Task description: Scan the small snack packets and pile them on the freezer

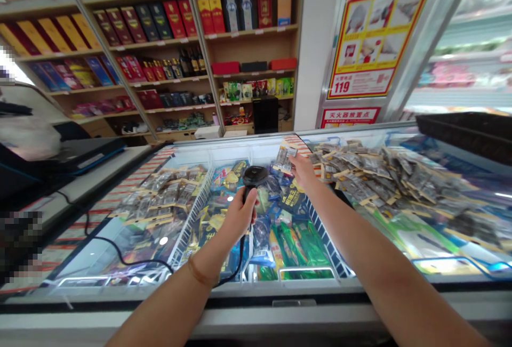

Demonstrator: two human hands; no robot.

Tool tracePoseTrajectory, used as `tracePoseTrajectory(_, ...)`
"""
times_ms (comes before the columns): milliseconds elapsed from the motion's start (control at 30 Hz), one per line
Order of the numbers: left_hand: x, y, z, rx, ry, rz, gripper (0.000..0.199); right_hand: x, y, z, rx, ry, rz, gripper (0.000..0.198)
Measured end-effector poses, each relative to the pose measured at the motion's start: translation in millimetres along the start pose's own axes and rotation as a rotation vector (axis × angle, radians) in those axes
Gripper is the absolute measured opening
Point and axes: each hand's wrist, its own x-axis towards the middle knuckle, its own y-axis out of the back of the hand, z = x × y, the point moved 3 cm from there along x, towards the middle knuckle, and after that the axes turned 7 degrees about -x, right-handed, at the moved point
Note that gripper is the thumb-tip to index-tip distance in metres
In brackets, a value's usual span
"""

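My left hand (239, 215) is wrapped round the handle of a black corded barcode scanner (256, 175), whose head points away from me. Its cable (241, 261) hangs below the wrist. Between thumb and fingers of my right hand (304, 172) is a small clear-fronted packet (283, 158) with dark contents and a tan edge, held up just beyond the scanner's right side. Similar packets lie in a heap (370, 168) at the right and another heap (170, 192) at the left, both on top of the chest freezer. Below my hands, bagged frozen goods (286, 243) fill wire baskets.
The freezer's front rim (340, 296) runs across nearest me. A black tray (466, 136) stands at the right back, and a dark counter device (88, 152) at the left. Shelves of boxes (172, 19) line the back wall. A black cable (116, 245) crosses the left glass.
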Motion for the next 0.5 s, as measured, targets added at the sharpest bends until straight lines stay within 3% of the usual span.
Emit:
tracePoseTrajectory(100,4.8,24.8,23.6,0.002,-0.034,0.112,0.054,-4.8,-13.9,2.0,-0.089,-0.049,0.001,0.01)
tracePoseTrajectory(200,-0.8,61.7,48.7,0.026,-0.084,0.191,0.052,-14.8,-51.5,8.0,-0.146,-0.086,-0.044,0.013)
tracePoseTrajectory(300,-17.2,105.3,65.9,0.03,-0.094,0.294,0.052,-30.8,-116.1,18.1,-0.175,-0.119,-0.161,0.016)
tracePoseTrajectory(500,-58.0,188.9,82.3,-0.013,-0.075,0.532,0.051,-76.9,-276.6,40.4,-0.153,-0.146,-0.442,0.026)
